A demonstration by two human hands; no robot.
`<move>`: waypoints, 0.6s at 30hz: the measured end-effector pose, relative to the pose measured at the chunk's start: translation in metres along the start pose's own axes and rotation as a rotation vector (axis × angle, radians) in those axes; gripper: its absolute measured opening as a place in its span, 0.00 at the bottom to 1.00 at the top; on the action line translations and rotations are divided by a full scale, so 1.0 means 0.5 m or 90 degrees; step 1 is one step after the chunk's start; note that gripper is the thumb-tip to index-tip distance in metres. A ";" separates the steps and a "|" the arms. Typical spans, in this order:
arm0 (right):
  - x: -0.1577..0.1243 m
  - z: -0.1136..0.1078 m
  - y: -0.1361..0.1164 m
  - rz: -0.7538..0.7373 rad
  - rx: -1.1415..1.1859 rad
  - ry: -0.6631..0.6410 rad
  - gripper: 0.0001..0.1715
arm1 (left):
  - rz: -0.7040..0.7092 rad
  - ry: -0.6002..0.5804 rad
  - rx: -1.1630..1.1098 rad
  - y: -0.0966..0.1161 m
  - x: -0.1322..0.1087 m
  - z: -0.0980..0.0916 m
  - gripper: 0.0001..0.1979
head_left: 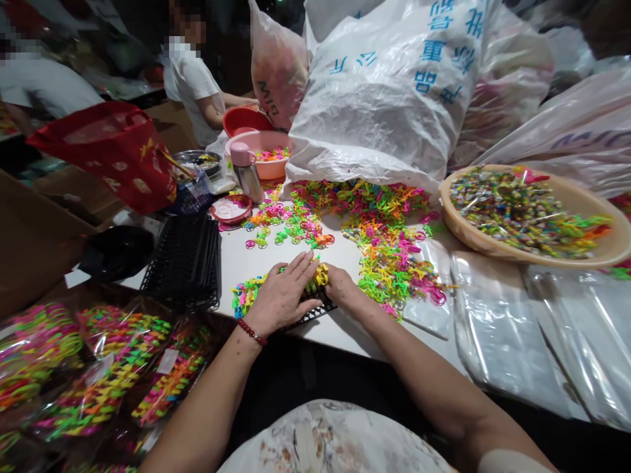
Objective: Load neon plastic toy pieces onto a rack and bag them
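My left hand lies with fingers stretched over a row of small bright plastic toys, wearing a dark red bead bracelet. The row sits on a black slotted rack at the front edge of the white table. At the rack's right end, my right hand has its fingers bent together against a yellow plastic toy. Its fingertips are partly hidden. Loose toys with wheel-like rings are heaped just right of this hand; others are scattered behind both hands.
A large white sack spills toys at the back. Stacked black racks stand left, bagged toys lower left. Right are clear plastic bags and a tan basin. A pink-lidded flask and a co-worker are beyond.
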State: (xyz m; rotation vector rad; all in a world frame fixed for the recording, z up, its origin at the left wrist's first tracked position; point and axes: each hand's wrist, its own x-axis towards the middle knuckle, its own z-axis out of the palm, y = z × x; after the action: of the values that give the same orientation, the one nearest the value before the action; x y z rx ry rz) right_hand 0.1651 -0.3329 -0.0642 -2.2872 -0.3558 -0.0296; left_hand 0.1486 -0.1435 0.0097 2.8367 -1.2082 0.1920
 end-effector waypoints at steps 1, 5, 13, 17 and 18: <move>0.002 -0.001 -0.002 0.005 -0.009 -0.011 0.25 | 0.002 0.000 -0.002 -0.001 0.001 0.000 0.38; 0.006 0.003 -0.013 0.024 -0.046 -0.035 0.23 | 0.006 0.013 0.018 0.000 0.017 0.000 0.37; -0.110 -0.121 -0.002 -0.007 -0.218 0.066 0.14 | 0.053 0.023 0.035 0.010 0.043 0.020 0.31; -0.188 -0.244 0.061 0.158 -0.425 0.205 0.11 | 0.053 0.026 0.020 0.006 0.040 0.021 0.30; -0.198 -0.265 0.079 0.186 -0.455 0.227 0.10 | 0.052 0.027 0.017 0.006 0.039 0.021 0.30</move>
State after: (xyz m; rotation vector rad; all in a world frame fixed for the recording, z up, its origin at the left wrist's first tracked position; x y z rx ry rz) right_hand 0.0928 -0.4792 -0.0163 -2.9386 0.2205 -0.4751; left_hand 0.1609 -0.1608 0.0017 2.7928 -1.3240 0.2736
